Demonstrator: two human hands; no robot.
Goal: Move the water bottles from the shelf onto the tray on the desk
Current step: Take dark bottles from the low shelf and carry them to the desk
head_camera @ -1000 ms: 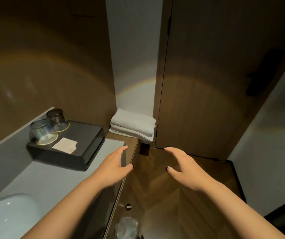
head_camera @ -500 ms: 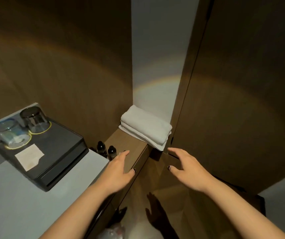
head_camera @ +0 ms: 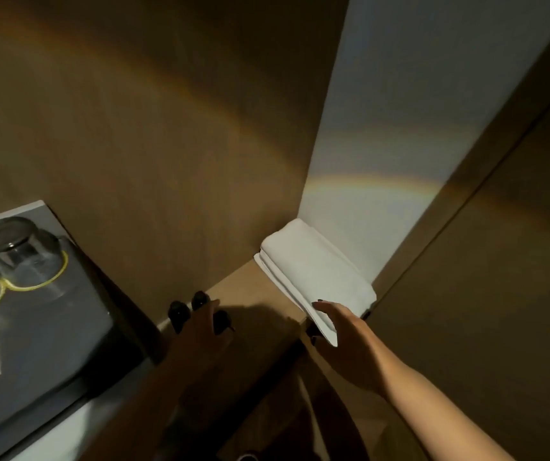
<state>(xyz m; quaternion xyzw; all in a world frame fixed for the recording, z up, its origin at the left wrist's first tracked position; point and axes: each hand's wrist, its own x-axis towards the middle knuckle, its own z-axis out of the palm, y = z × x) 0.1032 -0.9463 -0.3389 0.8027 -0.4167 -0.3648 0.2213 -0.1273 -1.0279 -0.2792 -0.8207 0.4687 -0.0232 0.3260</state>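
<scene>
3 small dark-capped bottles [head_camera: 180, 312] stand together on a wooden shelf [head_camera: 250, 294], in the corner against the brown wall. The left hand [head_camera: 200, 331], in shadow, reaches over them with fingers spread; whether it touches them is unclear. The right hand [head_camera: 346, 341] hovers, fingers apart and relaxed, by folded white towels [head_camera: 316, 277]. A dark tray [head_camera: 77, 327] with 2 upturned glasses [head_camera: 17, 251] sits on the worktop [head_camera: 67, 437] at left.

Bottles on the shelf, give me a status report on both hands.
Left hand open, reaching at the dark bottles, no grip visible. Right hand open, beside the folded towels. Tray holds upturned glasses.
</scene>
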